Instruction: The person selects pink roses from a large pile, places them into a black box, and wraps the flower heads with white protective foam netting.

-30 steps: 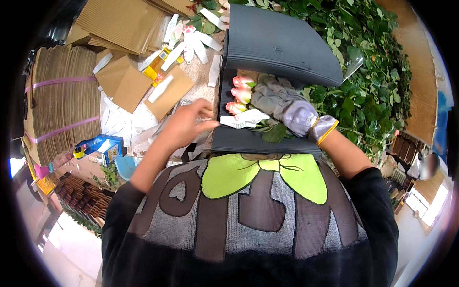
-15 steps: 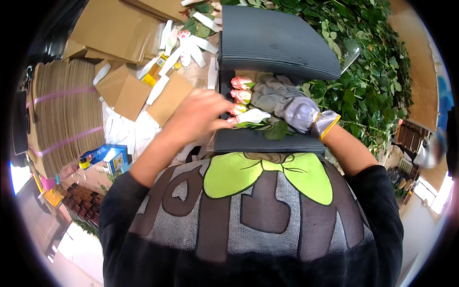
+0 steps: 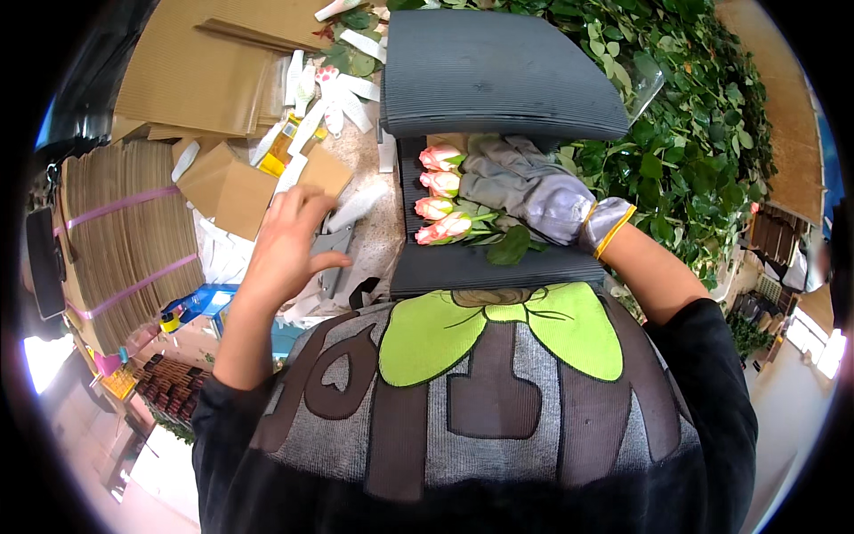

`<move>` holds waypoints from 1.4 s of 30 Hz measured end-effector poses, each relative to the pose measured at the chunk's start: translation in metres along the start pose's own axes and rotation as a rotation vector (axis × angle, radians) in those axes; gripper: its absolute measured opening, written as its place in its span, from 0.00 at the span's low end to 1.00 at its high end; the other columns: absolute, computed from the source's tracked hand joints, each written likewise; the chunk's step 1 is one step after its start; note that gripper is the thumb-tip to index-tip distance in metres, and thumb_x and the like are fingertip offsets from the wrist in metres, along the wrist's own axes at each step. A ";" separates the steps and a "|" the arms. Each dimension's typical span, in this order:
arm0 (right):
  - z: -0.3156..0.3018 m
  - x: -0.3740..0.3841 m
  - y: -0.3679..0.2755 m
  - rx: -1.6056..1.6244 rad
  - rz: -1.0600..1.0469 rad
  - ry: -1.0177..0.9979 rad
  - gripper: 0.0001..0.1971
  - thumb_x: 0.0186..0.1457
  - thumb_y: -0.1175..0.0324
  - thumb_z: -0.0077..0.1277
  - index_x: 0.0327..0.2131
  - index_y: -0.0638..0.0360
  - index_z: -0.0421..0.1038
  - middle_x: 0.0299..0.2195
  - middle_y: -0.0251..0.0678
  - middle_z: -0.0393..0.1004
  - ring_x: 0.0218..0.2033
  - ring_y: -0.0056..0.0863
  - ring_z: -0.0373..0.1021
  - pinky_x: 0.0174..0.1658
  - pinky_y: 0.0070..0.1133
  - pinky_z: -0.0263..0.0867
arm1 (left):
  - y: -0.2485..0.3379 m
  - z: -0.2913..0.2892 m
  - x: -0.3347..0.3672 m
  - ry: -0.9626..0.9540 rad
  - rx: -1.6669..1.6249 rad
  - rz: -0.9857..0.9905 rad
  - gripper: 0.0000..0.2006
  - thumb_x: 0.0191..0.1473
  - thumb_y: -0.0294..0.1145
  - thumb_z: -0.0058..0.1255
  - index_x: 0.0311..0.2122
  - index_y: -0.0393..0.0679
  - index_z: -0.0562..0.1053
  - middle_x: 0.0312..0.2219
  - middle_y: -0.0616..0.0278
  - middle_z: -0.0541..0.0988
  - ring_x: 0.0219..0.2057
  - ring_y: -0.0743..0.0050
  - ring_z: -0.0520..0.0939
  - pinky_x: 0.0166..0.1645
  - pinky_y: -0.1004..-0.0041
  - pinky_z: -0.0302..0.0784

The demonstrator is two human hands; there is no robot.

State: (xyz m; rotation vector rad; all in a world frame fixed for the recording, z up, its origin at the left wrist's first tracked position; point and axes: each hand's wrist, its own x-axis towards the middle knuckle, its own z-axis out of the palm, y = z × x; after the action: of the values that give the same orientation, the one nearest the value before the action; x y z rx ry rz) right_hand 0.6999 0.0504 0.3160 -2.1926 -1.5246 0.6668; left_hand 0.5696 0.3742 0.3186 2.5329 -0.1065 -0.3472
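Note:
Pink roses [image 3: 439, 184] lie with their heads in a column at the left end of a black ribbed holder [image 3: 498, 267], stems pointing right. My right hand [image 3: 534, 196], in a grey glove with a yellow cuff edge, holds down the stems just behind the upper heads; its fingertips are partly hidden. My left hand [image 3: 289, 236] is bare and open over the table to the left, thumb apart from the fingers. Beside its fingers is a white mesh sleeve [image 3: 358, 206], and a grey metal tool [image 3: 334, 258] lies by the thumb, its kind unclear.
A stack of black ribbed sheets [image 3: 498, 76] covers the holder's far side. Leafy green stems [image 3: 676, 151] are heaped at the right. Strapped cardboard [image 3: 120, 240] stands at the left, with loose brown pieces [image 3: 240, 200] and more white sleeves [image 3: 334, 107] closer in.
My left hand has moved left, away from the roses, and opened. The white mesh sleeve has come off the nearest rose and is now beside that hand. My right hand has stayed put.

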 end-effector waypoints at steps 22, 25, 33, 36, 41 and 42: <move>-0.019 0.027 -0.036 -0.239 0.223 0.064 0.13 0.47 0.58 0.51 0.35 0.52 0.70 0.24 0.38 0.71 0.25 0.37 0.68 0.28 0.29 0.66 | 0.018 0.089 0.048 0.059 -0.327 0.421 0.25 0.33 0.33 0.66 0.44 0.52 0.77 0.38 0.66 0.76 0.41 0.63 0.72 0.48 0.67 0.64; 0.000 0.049 -0.016 -0.350 0.291 -0.020 0.13 0.47 0.59 0.51 0.33 0.56 0.71 0.24 0.40 0.73 0.22 0.37 0.69 0.27 0.28 0.67 | 0.016 0.090 0.045 0.079 -0.265 0.371 0.23 0.34 0.38 0.65 0.42 0.57 0.77 0.38 0.65 0.72 0.43 0.65 0.70 0.47 0.66 0.63; 0.032 0.033 0.005 -0.381 0.031 0.185 0.08 0.42 0.66 0.52 0.26 0.57 0.69 0.16 0.40 0.71 0.17 0.38 0.70 0.18 0.31 0.65 | 0.020 0.080 0.060 0.126 -0.244 0.532 0.21 0.34 0.39 0.65 0.41 0.59 0.77 0.45 0.66 0.72 0.46 0.64 0.71 0.49 0.64 0.62; -0.010 0.045 -0.036 -0.630 0.223 0.240 0.06 0.43 0.66 0.52 0.24 0.56 0.69 0.16 0.39 0.71 0.15 0.36 0.69 0.17 0.31 0.64 | 0.010 0.094 0.057 0.188 -0.283 0.485 0.21 0.36 0.37 0.64 0.41 0.58 0.76 0.45 0.67 0.74 0.46 0.64 0.71 0.49 0.65 0.62; 0.002 0.062 -0.019 -0.397 0.314 0.158 0.07 0.46 0.66 0.51 0.27 0.59 0.72 0.22 0.39 0.76 0.23 0.40 0.74 0.23 0.32 0.69 | 0.018 0.100 0.056 0.251 -0.291 0.411 0.23 0.35 0.32 0.64 0.43 0.53 0.76 0.43 0.65 0.75 0.44 0.62 0.72 0.49 0.64 0.63; 0.000 0.064 -0.020 -0.381 0.322 0.109 0.08 0.47 0.66 0.50 0.27 0.59 0.73 0.24 0.39 0.76 0.24 0.41 0.74 0.25 0.32 0.70 | 0.018 0.100 0.056 0.245 -0.307 0.384 0.23 0.35 0.32 0.64 0.43 0.53 0.76 0.43 0.65 0.75 0.44 0.62 0.72 0.49 0.64 0.63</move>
State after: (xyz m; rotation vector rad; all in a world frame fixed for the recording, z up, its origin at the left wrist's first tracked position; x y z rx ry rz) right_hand 0.7036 0.1175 0.3168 -2.7481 -1.3428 0.3580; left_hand 0.5965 0.2973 0.2361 2.1688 -0.4050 0.0939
